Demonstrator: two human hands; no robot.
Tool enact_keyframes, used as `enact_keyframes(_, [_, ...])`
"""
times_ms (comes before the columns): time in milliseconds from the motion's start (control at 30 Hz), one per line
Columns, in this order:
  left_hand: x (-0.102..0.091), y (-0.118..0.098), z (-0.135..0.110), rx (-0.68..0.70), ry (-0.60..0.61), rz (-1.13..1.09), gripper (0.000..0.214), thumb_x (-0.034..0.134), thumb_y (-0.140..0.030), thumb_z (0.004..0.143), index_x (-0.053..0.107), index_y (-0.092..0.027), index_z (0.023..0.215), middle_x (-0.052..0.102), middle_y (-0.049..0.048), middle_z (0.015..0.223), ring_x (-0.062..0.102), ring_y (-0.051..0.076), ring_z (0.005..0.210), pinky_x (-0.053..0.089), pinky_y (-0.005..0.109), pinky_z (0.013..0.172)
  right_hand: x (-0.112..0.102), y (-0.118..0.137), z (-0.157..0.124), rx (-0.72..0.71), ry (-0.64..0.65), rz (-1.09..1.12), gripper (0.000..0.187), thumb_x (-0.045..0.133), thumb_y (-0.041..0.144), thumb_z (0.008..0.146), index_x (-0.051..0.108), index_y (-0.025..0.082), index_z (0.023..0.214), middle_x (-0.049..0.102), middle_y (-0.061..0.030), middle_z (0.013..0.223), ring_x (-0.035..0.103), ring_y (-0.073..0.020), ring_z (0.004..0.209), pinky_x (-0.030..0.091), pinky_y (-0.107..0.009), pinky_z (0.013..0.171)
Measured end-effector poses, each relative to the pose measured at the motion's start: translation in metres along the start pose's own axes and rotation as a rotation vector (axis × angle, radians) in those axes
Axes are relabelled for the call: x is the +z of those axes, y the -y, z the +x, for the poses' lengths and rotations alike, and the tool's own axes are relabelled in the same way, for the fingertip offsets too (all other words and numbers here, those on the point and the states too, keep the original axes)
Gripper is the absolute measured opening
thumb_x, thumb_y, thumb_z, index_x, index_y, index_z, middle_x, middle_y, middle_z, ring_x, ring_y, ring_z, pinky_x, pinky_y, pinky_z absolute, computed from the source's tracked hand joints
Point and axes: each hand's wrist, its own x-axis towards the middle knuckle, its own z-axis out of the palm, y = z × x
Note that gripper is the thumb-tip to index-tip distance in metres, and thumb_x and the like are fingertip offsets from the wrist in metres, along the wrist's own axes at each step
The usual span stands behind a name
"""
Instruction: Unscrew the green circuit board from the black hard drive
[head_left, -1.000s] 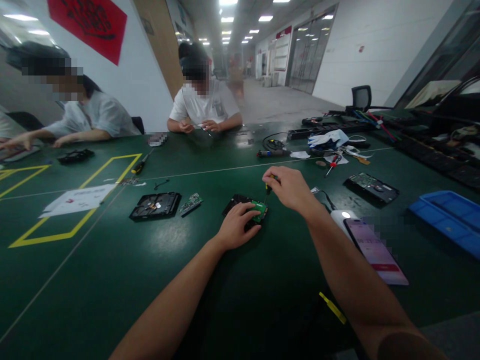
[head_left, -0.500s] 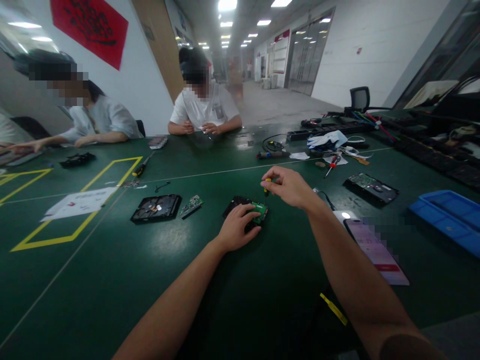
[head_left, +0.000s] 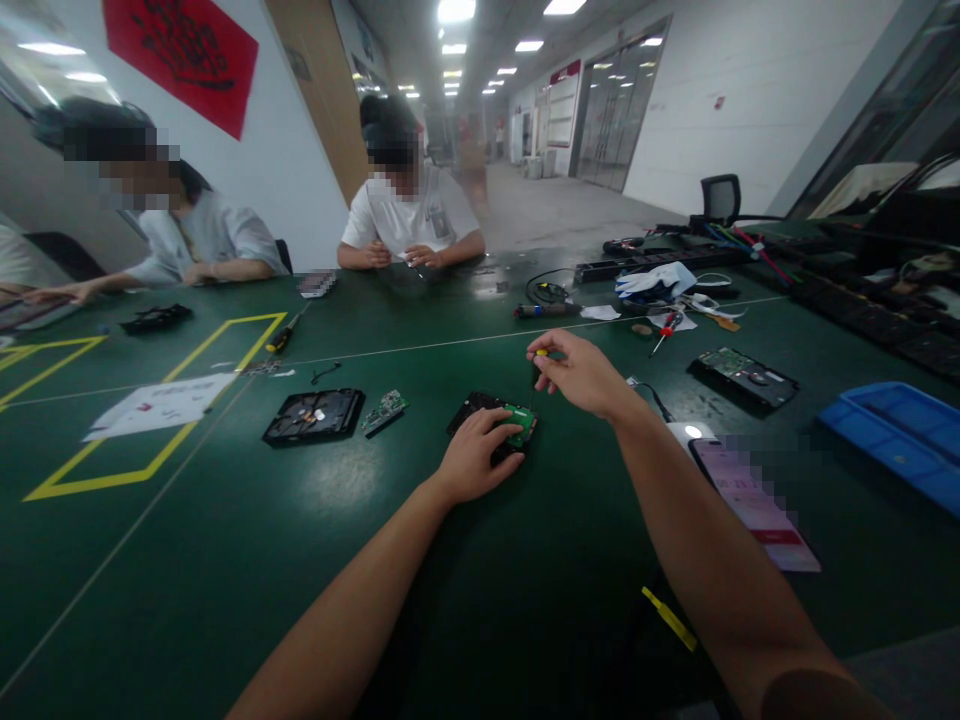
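A black hard drive (head_left: 466, 405) with a green circuit board (head_left: 525, 418) lies on the green table in front of me. My left hand (head_left: 478, 450) rests over it, fingers across the board and thumb along the near side, holding it against the table. The palm covers much of the drive. In my right hand (head_left: 566, 370), thumb and fingers pinch a small screwdriver (head_left: 541, 353) with a yellow-topped handle. Its thin shaft points down toward the right end of the board; whether the tip touches a screw is too small to tell.
Left of the drive lie a loose circuit board (head_left: 386, 412) and another hard drive (head_left: 313, 415). To the right are a third drive (head_left: 742, 378), a phone (head_left: 754, 500) and a blue tray (head_left: 892, 440). A red screwdriver (head_left: 667, 328) and gloves (head_left: 654, 283) lie farther back. Two people sit across.
The screwdriver's handle has tilted slightly to the right, and my right fingers have shifted around it. My left hand and the hard drive keep their place.
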Motion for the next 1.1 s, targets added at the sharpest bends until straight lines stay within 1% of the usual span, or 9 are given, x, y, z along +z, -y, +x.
enact_keyframes(100, [0.0,-0.001,0.001,0.001,0.003,0.0,0.047,0.069,-0.044,0.093,0.062,-0.028,0.137,0.059,0.0116,0.142,0.056,0.032,0.134,0.045,0.057,0.116,0.0,0.0,0.003,0.034,0.017,0.094,0.013,0.063,0.032,0.095,0.065,0.021,0.102,0.073,-0.0061,0.094,0.068,-0.0156,0.066,0.054,-0.03,0.059])
enact_keyframes(200, [-0.001,-0.001,0.002,-0.001,0.002,0.0,0.046,0.069,-0.043,0.093,0.063,-0.028,0.136,0.06,0.0111,0.142,0.057,0.032,0.134,0.045,0.057,0.116,-0.001,-0.001,0.007,0.031,0.042,0.134,0.014,0.061,0.034,0.096,0.067,0.021,0.097,0.072,-0.0048,0.094,0.063,-0.0121,0.062,0.049,-0.027,0.055])
enact_keyframes(267, [0.0,-0.001,0.002,0.001,-0.002,0.002,0.046,0.069,-0.043,0.093,0.063,-0.029,0.136,0.06,0.0109,0.142,0.056,0.032,0.134,0.045,0.057,0.116,-0.002,-0.002,0.011,0.028,0.066,0.154,0.011,0.062,0.032,0.096,0.068,0.022,0.097,0.071,-0.0042,0.096,0.06,-0.0106,0.06,0.044,-0.025,0.05])
enact_keyframes(367, [0.0,-0.001,0.002,-0.002,-0.009,0.008,0.045,0.068,-0.043,0.093,0.063,-0.028,0.135,0.06,0.0108,0.141,0.056,0.032,0.134,0.045,0.056,0.116,-0.001,-0.005,0.014,0.077,0.076,0.196,0.011,0.064,0.034,0.095,0.067,0.024,0.099,0.066,-0.0027,0.084,0.059,-0.0117,0.058,0.039,-0.024,0.045])
enact_keyframes(600, [0.0,-0.002,0.003,0.003,-0.007,0.013,0.044,0.068,-0.044,0.094,0.064,-0.027,0.134,0.06,0.0107,0.141,0.056,0.031,0.134,0.044,0.056,0.116,0.008,-0.006,0.007,0.233,0.069,0.363,0.02,0.071,0.038,0.09,0.061,0.021,0.093,0.074,-0.0092,0.099,0.067,-0.0148,0.066,0.05,-0.027,0.054])
enact_keyframes(733, [0.001,-0.002,0.003,0.009,-0.016,0.006,0.044,0.069,-0.043,0.093,0.064,-0.027,0.133,0.06,0.0109,0.141,0.057,0.031,0.133,0.045,0.055,0.115,0.008,-0.009,0.007,0.222,-0.006,0.28,0.014,0.063,0.034,0.092,0.067,0.021,0.089,0.075,-0.007,0.094,0.058,-0.0106,0.058,0.04,-0.024,0.047])
enact_keyframes(833, [0.001,-0.001,0.003,0.01,-0.024,0.0,0.044,0.07,-0.042,0.092,0.064,-0.028,0.133,0.06,0.0108,0.141,0.057,0.031,0.132,0.046,0.056,0.114,0.009,-0.007,0.005,0.208,0.009,0.252,0.018,0.06,0.034,0.094,0.072,0.021,0.092,0.073,-0.0073,0.094,0.058,-0.0107,0.055,0.035,-0.025,0.043])
enact_keyframes(967, [0.001,-0.001,0.003,0.011,-0.017,-0.006,0.045,0.07,-0.043,0.092,0.064,-0.028,0.134,0.06,0.0111,0.14,0.058,0.031,0.131,0.047,0.056,0.113,0.012,-0.002,0.001,0.234,0.065,0.336,0.022,0.055,0.036,0.097,0.071,0.02,0.1,0.072,-0.0097,0.098,0.065,-0.0132,0.057,0.042,-0.026,0.045])
enact_keyframes(1100, [0.001,0.0,0.002,0.012,-0.01,0.001,0.044,0.069,-0.043,0.093,0.065,-0.027,0.134,0.06,0.0112,0.141,0.057,0.032,0.133,0.046,0.056,0.114,0.013,-0.001,0.0,0.266,0.021,0.368,0.013,0.057,0.032,0.096,0.061,0.021,0.099,0.074,-0.0092,0.097,0.067,-0.0144,0.061,0.048,-0.026,0.052])
